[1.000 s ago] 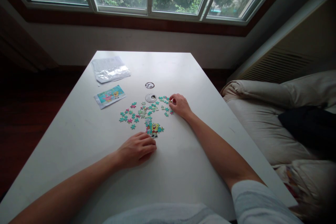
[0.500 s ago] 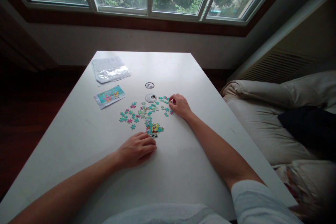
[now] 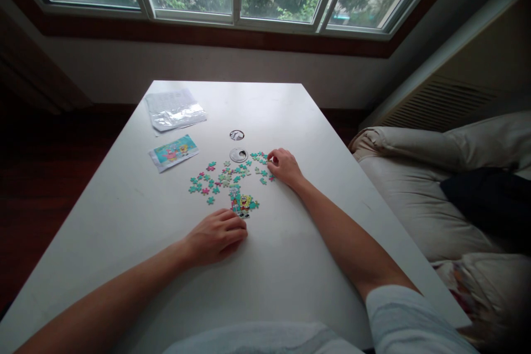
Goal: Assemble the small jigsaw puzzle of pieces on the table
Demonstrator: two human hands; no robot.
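Observation:
Palm down, my left hand [image 3: 218, 235] rests on the white table, fingers loosely bent, its fingertips beside the lower edge of a joined puzzle section [image 3: 244, 203]. That section shows a yellow cartoon figure and a turquoise one. Farther out, my right hand [image 3: 284, 166] has thumb and forefinger curled together at the right end of the loose pieces, pinching what looks like a puzzle piece, mostly hidden by the fingers. Scattered loose puzzle pieces [image 3: 211, 183], turquoise, pale green and pink, lie between and beyond the hands.
A picture card [image 3: 174, 152] with cartoon figures lies left of the pieces, with a clear plastic bag over papers [image 3: 176, 110] behind it. Two round table fittings [image 3: 238, 155] sit mid-table. A sofa [image 3: 409, 188] stands to the right and a window [image 3: 234, 19] beyond.

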